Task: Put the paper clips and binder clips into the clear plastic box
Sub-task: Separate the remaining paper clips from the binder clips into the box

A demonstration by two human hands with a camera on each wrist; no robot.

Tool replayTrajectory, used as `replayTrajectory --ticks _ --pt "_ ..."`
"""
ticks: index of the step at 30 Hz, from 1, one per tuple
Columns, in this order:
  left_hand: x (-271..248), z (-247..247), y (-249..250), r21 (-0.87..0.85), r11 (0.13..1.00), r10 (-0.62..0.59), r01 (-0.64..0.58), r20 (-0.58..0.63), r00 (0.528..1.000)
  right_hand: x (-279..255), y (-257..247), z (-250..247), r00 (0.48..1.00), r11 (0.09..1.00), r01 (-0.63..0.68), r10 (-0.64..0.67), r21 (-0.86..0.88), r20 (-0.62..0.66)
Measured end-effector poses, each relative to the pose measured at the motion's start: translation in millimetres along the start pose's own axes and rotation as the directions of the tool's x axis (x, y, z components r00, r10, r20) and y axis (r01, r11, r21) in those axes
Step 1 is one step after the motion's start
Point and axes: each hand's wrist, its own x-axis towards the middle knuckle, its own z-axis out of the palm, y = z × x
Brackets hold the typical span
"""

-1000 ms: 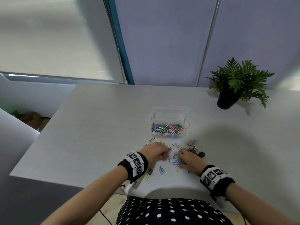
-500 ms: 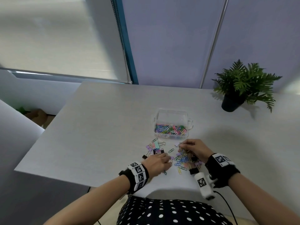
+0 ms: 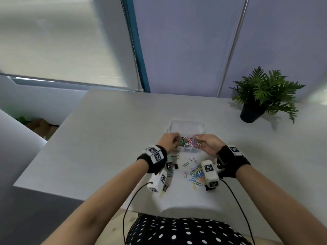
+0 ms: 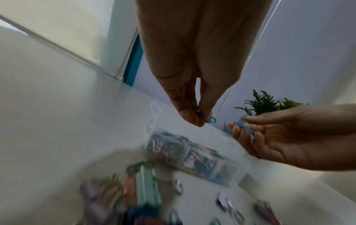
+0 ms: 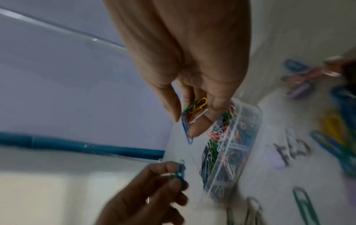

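The clear plastic box (image 3: 185,123) stands mid-table, partly filled with coloured paper clips (image 3: 187,142). Both hands hover over its near half. My left hand (image 3: 170,141) pinches a blue paper clip (image 4: 210,120) at its fingertips. My right hand (image 3: 208,143) pinches a small bunch of paper clips (image 5: 194,109), blue, yellow, green and white. Loose paper clips (image 3: 195,174) and binder clips (image 3: 172,165) lie scattered on the table between the box and my wrists. In the wrist views the box (image 5: 237,144) sits just under the fingers.
A potted fern (image 3: 263,96) stands at the far right of the grey table (image 3: 106,135). The table's near edge runs just behind my forearms. A window blind and a purple wall panel rise behind the table.
Both hands lifted from the scattered pile near the table's front and moved forward over the box, each now holding clips picked from the pile.
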Motion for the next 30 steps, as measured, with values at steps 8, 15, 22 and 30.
replayTrajectory --ticks 8,15,22,30 --pt "26 -21 -3 0.112 0.992 0.032 -0.052 0.17 0.985 24 -13 17 0.956 0.467 0.171 -0.293 -0.867 0.031" --pt "-8 -18 -49 0.065 0.997 0.05 -0.053 0.046 0.998 -5 6 36 0.867 0.029 0.413 -0.319 -0.91 0.383" --pt "-43 7 -82 0.227 0.972 -0.082 0.064 0.074 0.994 -3 70 63 0.778 -0.347 0.597 0.029 -0.723 0.628" --pt "-53 25 -85 0.412 0.911 -0.038 0.021 0.035 0.999 -15 78 27 0.8 -0.296 0.516 -0.171 -0.804 0.576"
